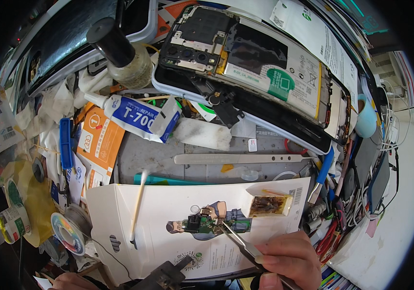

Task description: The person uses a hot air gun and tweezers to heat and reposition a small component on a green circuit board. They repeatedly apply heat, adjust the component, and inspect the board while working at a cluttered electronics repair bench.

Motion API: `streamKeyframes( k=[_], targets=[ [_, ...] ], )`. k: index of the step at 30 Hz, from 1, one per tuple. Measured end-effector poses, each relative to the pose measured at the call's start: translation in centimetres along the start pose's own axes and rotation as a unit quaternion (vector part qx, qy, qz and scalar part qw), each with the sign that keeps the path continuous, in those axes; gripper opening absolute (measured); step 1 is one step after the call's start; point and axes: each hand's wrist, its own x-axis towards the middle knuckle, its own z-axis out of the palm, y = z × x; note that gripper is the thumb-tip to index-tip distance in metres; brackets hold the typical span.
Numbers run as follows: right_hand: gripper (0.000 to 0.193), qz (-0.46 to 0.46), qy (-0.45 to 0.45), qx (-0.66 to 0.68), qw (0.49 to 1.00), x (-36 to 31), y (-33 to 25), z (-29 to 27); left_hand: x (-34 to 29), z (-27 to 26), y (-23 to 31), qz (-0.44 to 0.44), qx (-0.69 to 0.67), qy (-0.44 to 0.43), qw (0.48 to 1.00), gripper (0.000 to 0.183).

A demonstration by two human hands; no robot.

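A pair of metal tweezers is pinched in my right hand, with its tips touching a small green circuit board. The board lies on a white printed card box and carries a black camera-like part and metal shields. At the lower edge my left hand shows only as curled knuckles; what it grips is hidden below the picture. Between the hands, a black nozzle-ended tool points up toward the board. A cotton swab lies on the box's left, and a small tray of brown residue sits on its right.
An opened phone rests on another at the back. Beyond the box lie long tweezers and a blue-white tube. A black-capped bottle stands behind. Solder wire is at left; tangled cables crowd the right.
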Motion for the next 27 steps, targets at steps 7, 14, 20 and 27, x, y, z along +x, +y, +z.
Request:
streamKeyframes(
  k=[7,14,20,27],
  targets=[
    [0.015,-0.004,0.0,0.0,1.0,-0.01,0.08,0.01,0.08,-0.03,0.18,-0.008,0.012,-0.008,1.0,0.042],
    [0.015,-0.007,0.003,-0.001,1.0,0.02,0.12,0.05,0.09,0.11,0.16,-0.009,0.007,-0.005,1.0,0.04],
    [0.014,-0.008,0.008,0.0,1.0,0.03,0.14,0.13,0.02,0.31,0.25,-0.011,0.008,0.008,1.0,0.039],
    [0.014,-0.002,0.009,0.001,1.0,0.02,0.1,0.12,-0.1,0.39,0.28,-0.012,0.009,0.017,1.0,0.039]
  ],
)
